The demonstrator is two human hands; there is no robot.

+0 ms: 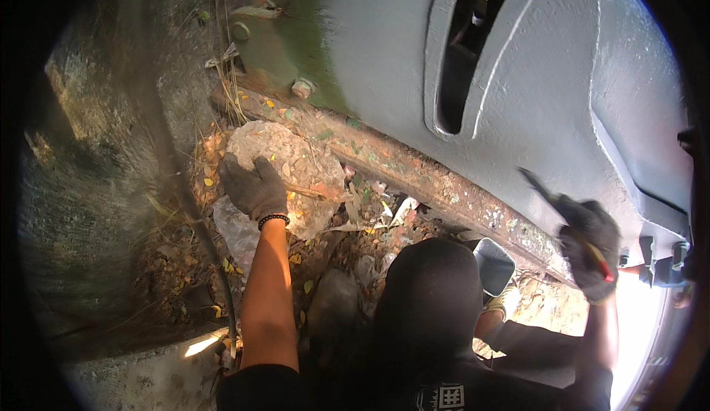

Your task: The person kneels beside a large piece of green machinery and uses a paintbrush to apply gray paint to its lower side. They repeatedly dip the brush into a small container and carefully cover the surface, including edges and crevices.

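Observation:
My left hand (pixel 254 188), in a dark grey glove with a beaded bracelet at the wrist, lies with its fingers spread over a large pale rock (pixel 307 152). The rock sits among dirt and leaves, against a rusty metal beam (pixel 414 171). At the right, my right hand (pixel 592 245), gloved too and blurred by motion, is closed round a hand tool with a dark pointed blade (pixel 538 184) and a yellow and red handle. Its tip points up and left, in front of a grey-painted metal panel (pixel 532 108); whether it touches the panel, I cannot tell.
A slot (pixel 462 63) runs through the panel, and a bolt head (pixel 302 88) stands by the beam. A dark stem or cable (pixel 203 226) crosses at the left. Near the middle are a grey tub-like piece (pixel 494 265) and a dark rounded form (pixel 429 293), perhaps my knee.

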